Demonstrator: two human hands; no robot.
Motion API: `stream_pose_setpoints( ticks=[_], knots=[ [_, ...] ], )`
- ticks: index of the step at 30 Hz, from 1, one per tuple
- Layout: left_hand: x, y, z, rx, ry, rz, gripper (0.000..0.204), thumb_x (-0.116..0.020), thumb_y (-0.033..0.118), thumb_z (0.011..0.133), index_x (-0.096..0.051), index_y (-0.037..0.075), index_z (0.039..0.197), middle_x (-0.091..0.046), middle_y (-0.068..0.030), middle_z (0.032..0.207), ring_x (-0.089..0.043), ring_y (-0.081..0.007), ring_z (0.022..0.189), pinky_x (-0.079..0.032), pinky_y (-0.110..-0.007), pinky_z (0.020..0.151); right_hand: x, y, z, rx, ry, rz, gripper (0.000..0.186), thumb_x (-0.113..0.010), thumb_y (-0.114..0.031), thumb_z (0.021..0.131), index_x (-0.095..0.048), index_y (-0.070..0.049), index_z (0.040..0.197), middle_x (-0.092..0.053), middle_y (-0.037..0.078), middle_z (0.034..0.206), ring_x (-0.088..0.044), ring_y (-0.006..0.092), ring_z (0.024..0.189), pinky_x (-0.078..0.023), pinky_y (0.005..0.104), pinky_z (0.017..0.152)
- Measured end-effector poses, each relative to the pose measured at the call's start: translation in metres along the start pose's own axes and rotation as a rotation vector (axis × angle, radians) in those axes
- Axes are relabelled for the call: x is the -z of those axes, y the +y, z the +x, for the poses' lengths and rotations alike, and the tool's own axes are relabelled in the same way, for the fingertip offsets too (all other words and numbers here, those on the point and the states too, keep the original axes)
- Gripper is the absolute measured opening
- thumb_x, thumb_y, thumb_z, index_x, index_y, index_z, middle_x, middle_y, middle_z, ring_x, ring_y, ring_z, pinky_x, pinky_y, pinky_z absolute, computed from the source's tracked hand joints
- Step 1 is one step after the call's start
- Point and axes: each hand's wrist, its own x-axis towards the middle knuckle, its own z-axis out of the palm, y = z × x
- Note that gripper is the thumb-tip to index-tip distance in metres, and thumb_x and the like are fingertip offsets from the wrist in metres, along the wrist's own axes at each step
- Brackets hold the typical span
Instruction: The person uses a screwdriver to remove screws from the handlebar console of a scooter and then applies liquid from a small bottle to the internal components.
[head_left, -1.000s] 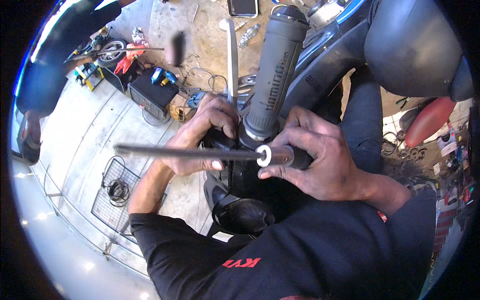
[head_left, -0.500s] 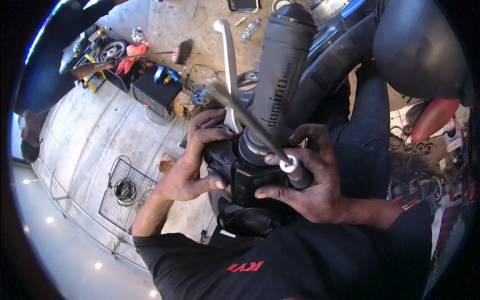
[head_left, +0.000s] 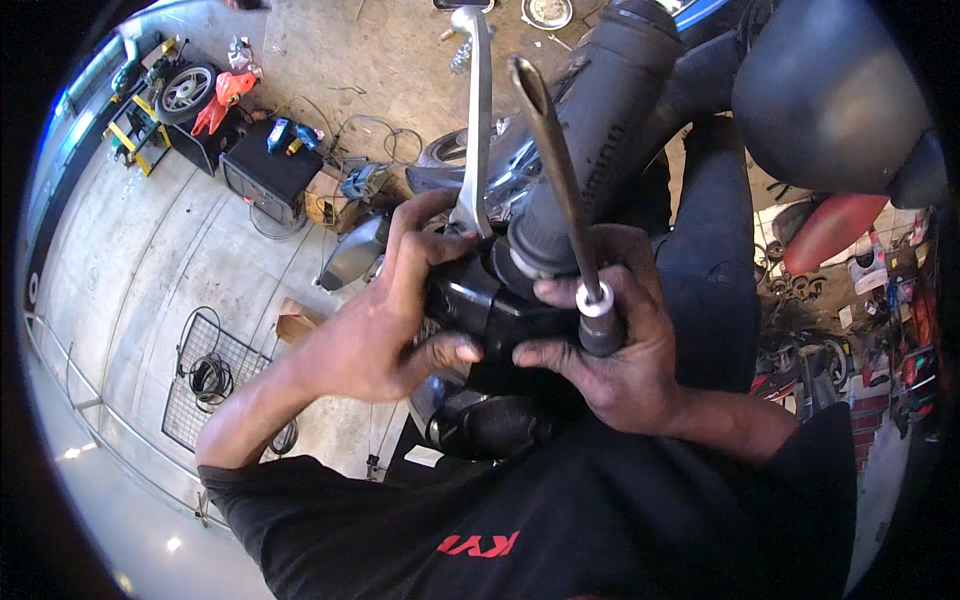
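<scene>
A black switch housing sits at the base of a motorcycle's black rubber handlebar grip. My left hand curls round its left side, fingers behind by the silver lever and thumb in front. In my right hand is a long dark metal rod tool with a scooped tip, a white collar and a dark handle; it points up and away across the grip. My right thumb and fingers also press against the housing's right side. Both hands' far fingertips are partly hidden.
A large dark rounded motorcycle part looms at the upper right, above a red part. At left on the floor are a black box, a loose wheel and a wire grid with coiled cable.
The rod's tip has swung up and right, so the tool stands steeper. My view has shifted, and the grip appears more tilted to the right. Both hands stay at the housing.
</scene>
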Motion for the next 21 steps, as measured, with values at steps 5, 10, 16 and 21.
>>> stream_pose_setpoints(
  ticks=[5, 10, 16, 21],
  knots=[
    [0.005, 0.005, 0.003, -0.021, -0.011, 0.036, 0.074, -0.074, 0.034, 0.085, -0.033, -0.003, 0.135, -0.024, -0.0279, 0.144, -0.026, -0.0442, 0.141, -0.03, -0.046, 0.112, 0.004, 0.001, 0.001, 0.087, 0.053, -0.071, 0.051, -0.089, -0.024, 0.066, -0.066, -0.012, 0.11, -0.051, 0.012, 0.115, -0.053, 0.0311, 0.11, -0.043, 0.0415, 0.098],
    [-0.009, 0.018, 0.003, -0.023, 0.15, 0.069, 0.068, -0.07, 0.039, 0.089, -0.036, -0.002, 0.132, -0.031, -0.0267, 0.14, -0.032, -0.0399, 0.138, -0.031, -0.045, 0.112, 0.005, -0.007, -0.005, 0.117, 0.074, -0.227, 0.056, -0.089, -0.031, 0.067, -0.065, -0.009, 0.113, -0.051, 0.014, 0.115, -0.053, 0.0318, 0.111, -0.045, 0.0418, 0.096],
    [-0.014, -0.017, -0.002, -0.236, 0.805, -0.127, 0.054, -0.038, 0.047, 0.103, -0.049, -0.002, 0.124, -0.05, -0.0168, 0.127, -0.048, -0.0258, 0.122, -0.034, -0.037, 0.105, 0.034, 0.003, -0.003, 0.502, 0.394, -0.327, 0.034, -0.08, -0.021, 0.08, -0.061, -0.006, 0.104, -0.052, 0.011, 0.102, -0.05, 0.0259, 0.096, -0.043, 0.0382, 0.083],
    [0.049, 0.021, 0.005, -0.446, 0.896, 0.329, 0.071, -0.023, 0.056, 0.103, -0.052, -0.005, 0.122, -0.057, -0.0201, 0.126, -0.051, -0.029, 0.12, -0.034, -0.042, 0.107, 0.051, 0.021, 0.006, 0.574, 0.515, -0.341, 0.028, -0.075, -0.016, 0.085, -0.058, -0.007, 0.106, -0.056, 0.008, 0.101, -0.049, 0.0255, 0.096, -0.041, 0.0391, 0.084]
  ],
)
